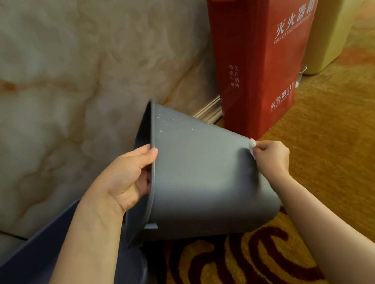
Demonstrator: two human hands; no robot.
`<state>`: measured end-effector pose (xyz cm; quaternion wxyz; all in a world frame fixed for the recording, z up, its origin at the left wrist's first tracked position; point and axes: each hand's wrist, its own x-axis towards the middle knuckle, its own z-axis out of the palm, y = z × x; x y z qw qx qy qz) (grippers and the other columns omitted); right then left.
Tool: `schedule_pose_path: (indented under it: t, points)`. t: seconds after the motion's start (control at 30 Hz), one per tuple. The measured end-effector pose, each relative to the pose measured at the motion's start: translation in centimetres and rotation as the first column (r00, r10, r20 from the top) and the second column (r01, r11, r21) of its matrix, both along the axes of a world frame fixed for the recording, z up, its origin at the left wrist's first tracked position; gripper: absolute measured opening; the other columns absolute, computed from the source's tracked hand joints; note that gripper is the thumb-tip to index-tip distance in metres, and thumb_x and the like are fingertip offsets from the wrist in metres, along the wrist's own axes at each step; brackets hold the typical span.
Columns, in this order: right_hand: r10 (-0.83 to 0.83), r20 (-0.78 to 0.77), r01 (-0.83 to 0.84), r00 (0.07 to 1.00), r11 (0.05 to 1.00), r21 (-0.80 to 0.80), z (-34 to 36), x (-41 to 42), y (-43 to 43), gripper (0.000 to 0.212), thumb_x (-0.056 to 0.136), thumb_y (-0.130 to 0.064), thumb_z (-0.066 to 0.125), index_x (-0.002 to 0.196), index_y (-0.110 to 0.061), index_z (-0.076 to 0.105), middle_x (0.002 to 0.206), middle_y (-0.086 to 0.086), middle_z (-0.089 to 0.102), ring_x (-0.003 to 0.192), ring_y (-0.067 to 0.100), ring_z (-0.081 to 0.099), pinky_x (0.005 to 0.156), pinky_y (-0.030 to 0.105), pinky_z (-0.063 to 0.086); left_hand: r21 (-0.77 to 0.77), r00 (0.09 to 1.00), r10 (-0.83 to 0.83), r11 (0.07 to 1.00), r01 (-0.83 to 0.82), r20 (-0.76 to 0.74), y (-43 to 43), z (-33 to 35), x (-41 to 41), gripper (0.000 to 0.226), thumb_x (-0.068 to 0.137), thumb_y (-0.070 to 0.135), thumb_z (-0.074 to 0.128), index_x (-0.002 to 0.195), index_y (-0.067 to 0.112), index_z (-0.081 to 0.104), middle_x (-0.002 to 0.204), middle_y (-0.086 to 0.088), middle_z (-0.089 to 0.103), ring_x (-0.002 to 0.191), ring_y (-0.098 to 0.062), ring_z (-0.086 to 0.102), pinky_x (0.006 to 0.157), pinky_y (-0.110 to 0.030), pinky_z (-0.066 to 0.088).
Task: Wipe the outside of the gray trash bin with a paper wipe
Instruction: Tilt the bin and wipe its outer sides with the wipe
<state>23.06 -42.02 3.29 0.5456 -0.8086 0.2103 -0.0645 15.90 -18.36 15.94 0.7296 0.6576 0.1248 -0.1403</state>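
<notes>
Overall: a person holds the gray trash bin point(202, 176) tipped on its side above the patterned carpet point(349, 164), mouth to the left, base to the right.
Left hand point(125, 179): its fingers are closed on the bin's rim, thumb on the outside edge, the other fingers inside the mouth and hidden.
Right hand point(271, 157): its fingers pinch a small white paper wipe point(252, 143) against the bin's outer wall, close to the base edge.
Bin surface: small white specks sit on the upper wall near the rim.
Edges: the marble wall point(36, 92) stands just behind the bin's rim; the red fire extinguisher box point(261, 42) stands near the bin's base, with a narrow gap between them.
Open room: the carpet to the right and in front of the bin is free.
Other things: a yellow bin point(334, 18) stands behind the red box; a dark blue seat point(31, 279) lies under the left forearm.
Hidden or cut off: most of the wipe is covered by the fingers; the bin's inside is hardly seen; the yellow bin and the blue seat are only partly in view.
</notes>
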Motion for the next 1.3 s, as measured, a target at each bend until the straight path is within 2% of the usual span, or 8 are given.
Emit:
schedule_pose_path:
  t: [0.13, 0.27, 0.47, 0.8, 0.97, 1.07, 1.17, 1.3]
  points:
    - [0.219, 0.326, -0.205, 0.920, 0.976, -0.078, 5.9, -0.8, 6.9, 0.025, 0.089, -0.013, 0.059, 0.065, -0.006, 0.064, 0.054, 0.000, 0.052, 0.064, 0.014, 0.048, 0.058, 0.029, 0.028, -0.027, 1.000, -0.008, 1.000, 0.008, 0.003, 0.3, -0.2, 0.0, 0.028, 0.095, 0.009, 0.039, 0.101, 0.013, 0.066, 0.087, -0.004, 0.076, 0.076, -0.016, 0.072, 0.065, -0.032, 0.060]
    - [0.433, 0.526, -0.384, 0.732, 0.900, -0.207, 9.6, -1.1, 13.8, 0.026, 0.079, 0.005, 0.055, 0.055, -0.002, 0.057, 0.058, 0.017, 0.056, 0.060, 0.027, 0.046, 0.058, 0.034, 0.026, -0.088, 0.999, 0.044, 0.995, -0.044, 0.004, 0.3, -0.4, 0.1, 0.028, 0.094, 0.006, 0.038, 0.101, 0.009, 0.066, 0.081, -0.006, 0.076, 0.073, -0.016, 0.072, 0.067, -0.030, 0.059]
    - [0.468, 0.309, -0.397, 0.828, 0.878, -0.267, 6.6, 3.1, 12.5, 0.026, 0.092, -0.003, 0.050, 0.069, 0.006, 0.060, 0.063, 0.017, 0.044, 0.068, 0.027, 0.037, 0.061, 0.034, 0.030, -0.078, 0.999, 0.052, 0.996, -0.053, -0.016, 1.8, -0.9, -0.6, 0.028, 0.093, 0.006, 0.039, 0.097, 0.010, 0.066, 0.082, -0.006, 0.077, 0.074, -0.016, 0.073, 0.057, -0.028, 0.058]
    - [0.000, -0.066, -0.008, 0.998, 0.993, -0.120, -3.1, 2.2, -0.7, 0.025, 0.094, -0.014, 0.051, 0.090, -0.002, 0.072, 0.096, 0.020, 0.069, 0.086, 0.034, 0.062, 0.074, 0.033, 0.046, -0.124, 0.999, 0.021, 0.992, -0.025, -0.031, 2.2, -0.4, 0.0, 0.029, 0.092, 0.003, 0.038, 0.102, 0.003, 0.065, 0.087, -0.009, 0.076, 0.079, -0.019, 0.073, 0.062, -0.030, 0.059]
    - [-0.008, 0.363, 0.072, 0.932, 0.984, -0.161, 2.2, -3.6, 3.5, 0.017, 0.086, -0.002, 0.060, 0.072, 0.000, 0.070, 0.075, 0.016, 0.070, 0.072, 0.026, 0.061, 0.065, 0.032, 0.038, -0.181, 0.996, 0.000, 0.983, -0.016, -0.089, 1.5, -0.2, 0.9, 0.032, 0.095, 0.016, 0.035, 0.104, 0.006, 0.064, 0.084, -0.008, 0.076, 0.077, -0.018, 0.073, 0.060, -0.032, 0.059]
    - [0.204, 0.583, -0.123, 0.786, 0.977, -0.175, 5.7, -8.1, 11.1, 0.012, 0.075, 0.003, 0.062, 0.076, -0.004, 0.072, 0.079, 0.008, 0.072, 0.077, 0.007, 0.053, 0.073, 0.012, 0.037, -0.223, 0.994, 0.005, 0.974, -0.030, -0.112, 1.1, -0.2, 1.7, 0.037, 0.096, 0.027, 0.033, 0.106, 0.006, 0.062, 0.083, -0.009, 0.076, 0.075, -0.018, 0.073, 0.064, -0.035, 0.060]
    - [0.334, 0.587, -0.257, 0.738, 0.943, -0.213, 6.8, -9.3, 14.8, 0.022, 0.077, 0.002, 0.057, 0.092, -0.003, 0.072, 0.095, 0.010, 0.072, 0.087, 0.025, 0.056, 0.079, 0.021, 0.037, -0.197, 0.993, 0.030, 0.979, -0.053, -0.118, 0.5, -0.2, 2.1, 0.037, 0.098, 0.027, 0.031, 0.098, 0.005, 0.061, 0.073, -0.008, 0.076, 0.065, -0.015, 0.072, 0.054, -0.028, 0.058]
    - [0.317, 0.431, -0.254, 0.845, 0.947, -0.197, 4.3, -5.0, 11.1, 0.019, 0.086, 0.000, 0.056, 0.093, -0.004, 0.073, 0.099, 0.013, 0.071, 0.091, 0.034, 0.056, 0.078, 0.028, 0.034, 0.004, 0.989, 0.116, 0.993, -0.116, -0.089, 0.8, -0.4, 2.0, 0.026, 0.097, 0.018, 0.036, 0.098, 0.005, 0.059, 0.063, -0.004, 0.074, 0.058, -0.014, 0.071, 0.047, -0.026, 0.056]
